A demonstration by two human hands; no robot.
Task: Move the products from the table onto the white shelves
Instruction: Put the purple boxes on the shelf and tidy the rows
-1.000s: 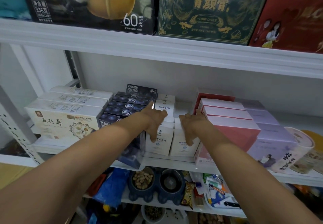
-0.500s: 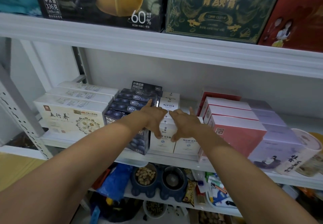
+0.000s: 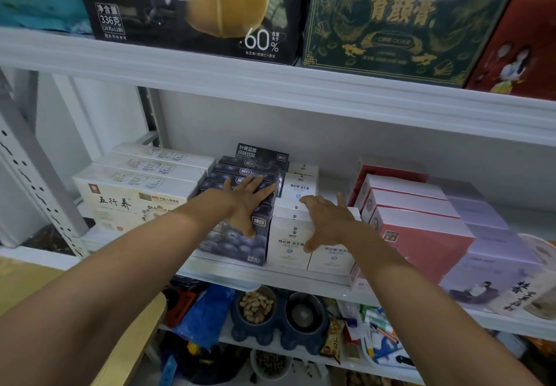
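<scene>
Mid white shelf [image 3: 270,274] holds box rows: cream boxes [image 3: 126,202] at 9 o'clock, then dark blue boxes [image 3: 234,245], white boxes [image 3: 288,250], pink boxes [image 3: 421,235] at 3 o'clock. Twin bowl [image 3: 249,332] at 6 o'clock, one shelf down, brown pellets in L cup. Left hand [image 3: 246,202] lies flat on dark blue boxes, fingers straight. Right hand [image 3: 328,220] rests atop white boxes, fingers spread, no grip.

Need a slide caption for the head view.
Left hand rests flat on the dark blueberry boxes, right hand over the white boxes on the middle white shelf.
</scene>
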